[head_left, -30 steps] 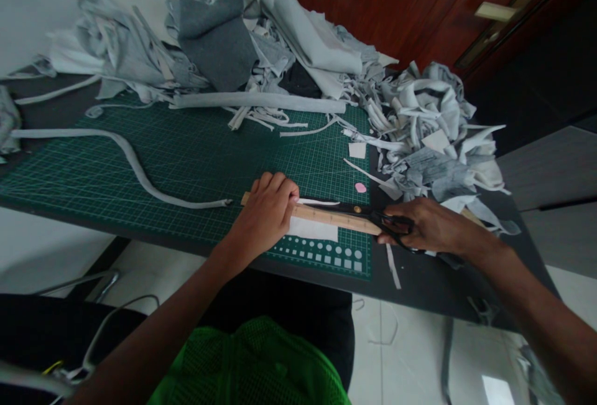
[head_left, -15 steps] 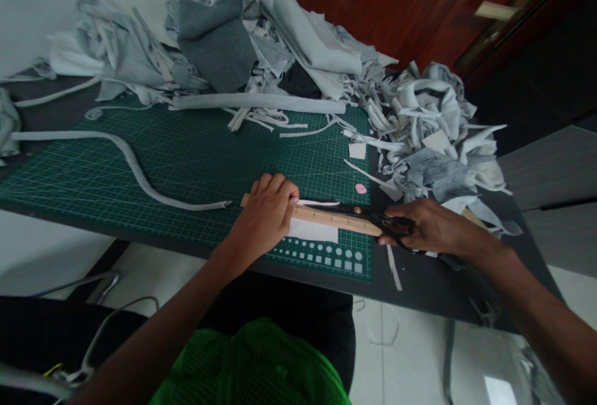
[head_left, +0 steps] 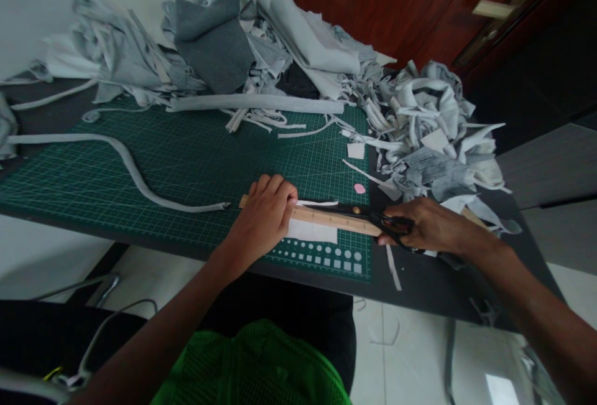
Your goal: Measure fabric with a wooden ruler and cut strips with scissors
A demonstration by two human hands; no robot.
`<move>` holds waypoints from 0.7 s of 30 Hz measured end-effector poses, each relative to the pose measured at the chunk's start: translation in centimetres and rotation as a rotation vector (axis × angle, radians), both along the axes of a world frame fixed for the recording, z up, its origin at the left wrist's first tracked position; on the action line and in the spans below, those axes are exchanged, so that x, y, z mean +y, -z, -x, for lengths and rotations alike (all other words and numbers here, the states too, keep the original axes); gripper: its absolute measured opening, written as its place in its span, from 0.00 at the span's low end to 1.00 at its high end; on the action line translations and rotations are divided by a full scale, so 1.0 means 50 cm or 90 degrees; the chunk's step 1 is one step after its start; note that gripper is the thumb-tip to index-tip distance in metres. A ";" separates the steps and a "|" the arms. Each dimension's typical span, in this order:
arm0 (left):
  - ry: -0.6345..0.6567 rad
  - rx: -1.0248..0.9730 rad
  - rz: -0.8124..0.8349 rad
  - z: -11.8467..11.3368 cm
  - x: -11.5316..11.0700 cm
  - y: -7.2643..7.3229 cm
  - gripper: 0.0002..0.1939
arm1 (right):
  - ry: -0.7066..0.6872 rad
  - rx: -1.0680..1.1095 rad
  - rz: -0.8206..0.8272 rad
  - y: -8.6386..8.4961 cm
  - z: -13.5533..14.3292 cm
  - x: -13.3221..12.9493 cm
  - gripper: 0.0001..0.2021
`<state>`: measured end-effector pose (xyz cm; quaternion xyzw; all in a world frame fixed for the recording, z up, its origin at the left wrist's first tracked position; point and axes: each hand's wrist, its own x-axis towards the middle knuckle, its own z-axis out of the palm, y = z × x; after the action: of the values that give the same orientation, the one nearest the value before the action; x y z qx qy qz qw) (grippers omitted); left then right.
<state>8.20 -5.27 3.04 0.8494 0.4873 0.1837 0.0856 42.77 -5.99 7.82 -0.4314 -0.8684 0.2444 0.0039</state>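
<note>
On the green cutting mat (head_left: 196, 162), my left hand (head_left: 268, 209) is closed over a wooden ruler (head_left: 349, 223), its fingers curled and pressing down. Under the ruler lies a piece of white fabric (head_left: 313, 231), and a thin white strip (head_left: 317, 203) shows along the ruler's far edge. My right hand (head_left: 420, 224) grips black-handled scissors (head_left: 373, 215) at the ruler's right end. Their blades point left along the far edge, beside the thin strip. How far the blades are parted is hard to tell.
Piles of grey and white fabric scraps (head_left: 429, 112) line the back and right. A long grey cord (head_left: 133, 172) curves across the mat's left part. A small pink piece (head_left: 359, 188) and a white square (head_left: 356, 150) lie near the mat's right edge.
The whole view has shifted very slightly. My hands, the ruler and the scissors keep almost the same places.
</note>
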 end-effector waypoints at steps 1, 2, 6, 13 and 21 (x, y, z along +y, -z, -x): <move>-0.001 0.000 -0.001 0.000 0.000 0.000 0.07 | 0.002 0.001 0.001 0.000 0.000 0.000 0.20; -0.001 0.001 -0.002 0.000 -0.001 0.000 0.07 | 0.004 0.003 0.002 0.000 0.000 0.001 0.20; -0.003 0.002 0.001 -0.001 -0.001 -0.002 0.07 | -0.001 0.004 0.008 0.002 0.000 0.003 0.20; -0.003 0.005 0.001 0.002 -0.002 -0.005 0.08 | -0.010 -0.006 0.004 0.009 -0.002 0.004 0.19; -0.002 -0.016 -0.010 0.005 0.000 -0.003 0.08 | -0.004 0.002 0.020 0.011 0.002 0.007 0.18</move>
<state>7.94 -5.27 3.21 0.8469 0.4859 0.1984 0.0849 42.67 -5.64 7.27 -0.4283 -0.8658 0.2588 -0.0024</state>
